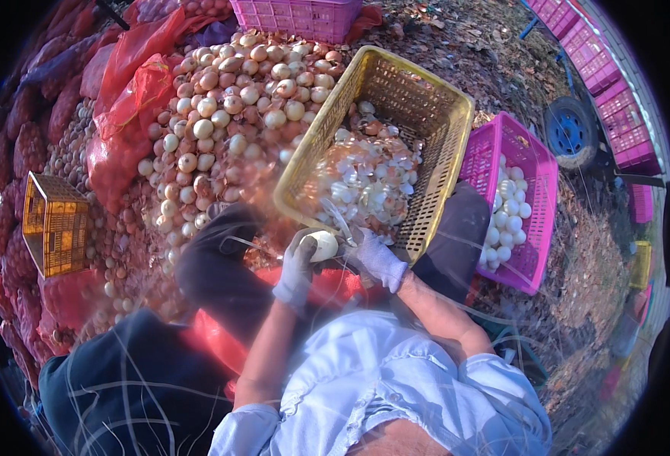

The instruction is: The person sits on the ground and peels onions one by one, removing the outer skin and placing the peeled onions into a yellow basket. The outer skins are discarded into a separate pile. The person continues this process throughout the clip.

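My left hand (296,273), in a grey-and-white work glove, grips a pale peeled onion (327,245). My right hand (377,257), gloved too, holds a small knife (339,221) whose blade points up and away from me beside the onion. Both hands are just over the near edge of a yellow slatted plastic crate (306,145), which leans between my knees. Onion skins (363,176) and some whitish onions fill its lower part. A pink plastic crate (542,211) to the right contains several white peeled onions (506,211).
A heap of unpeeled onions (221,114) spreads ahead and left, beside red mesh sacks (135,91). A smaller yellow crate (64,228) lies at far left, another pink crate (298,17) at the top. A blue-hubbed wheel (569,130) and stacked pink crates (625,108) are at right.
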`<state>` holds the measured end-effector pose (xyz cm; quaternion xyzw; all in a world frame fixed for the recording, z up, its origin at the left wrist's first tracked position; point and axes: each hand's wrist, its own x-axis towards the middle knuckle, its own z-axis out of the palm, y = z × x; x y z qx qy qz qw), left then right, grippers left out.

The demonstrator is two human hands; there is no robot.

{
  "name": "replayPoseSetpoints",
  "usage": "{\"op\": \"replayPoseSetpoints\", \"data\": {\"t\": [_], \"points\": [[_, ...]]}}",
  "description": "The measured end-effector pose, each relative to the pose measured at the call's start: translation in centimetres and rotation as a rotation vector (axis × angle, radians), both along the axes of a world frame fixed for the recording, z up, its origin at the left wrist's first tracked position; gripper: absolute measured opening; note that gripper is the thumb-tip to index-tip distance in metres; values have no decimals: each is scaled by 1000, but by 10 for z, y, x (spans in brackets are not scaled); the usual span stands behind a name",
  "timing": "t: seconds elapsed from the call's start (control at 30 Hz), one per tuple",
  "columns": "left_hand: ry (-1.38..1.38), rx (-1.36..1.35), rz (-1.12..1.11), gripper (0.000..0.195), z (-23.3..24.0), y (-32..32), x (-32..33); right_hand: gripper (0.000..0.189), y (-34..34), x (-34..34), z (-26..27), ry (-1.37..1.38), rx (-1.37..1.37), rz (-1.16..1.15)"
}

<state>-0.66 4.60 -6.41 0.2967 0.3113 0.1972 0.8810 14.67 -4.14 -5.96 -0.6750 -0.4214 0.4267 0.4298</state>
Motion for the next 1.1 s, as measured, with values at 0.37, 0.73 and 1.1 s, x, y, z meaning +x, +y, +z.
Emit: {"op": "replayPoseSetpoints", "data": {"t": [0.37,0.73,1.1], "points": [[-297,-341,-1,54,-3,-1,2,51,5,30,26,-323,4,-135],[104,154,-100,54,8,-10,10,23,9,15,42,-371,53,128],[-253,-279,91,58,0,-3,9,25,-9,1,33,158,-210,-279]]}}
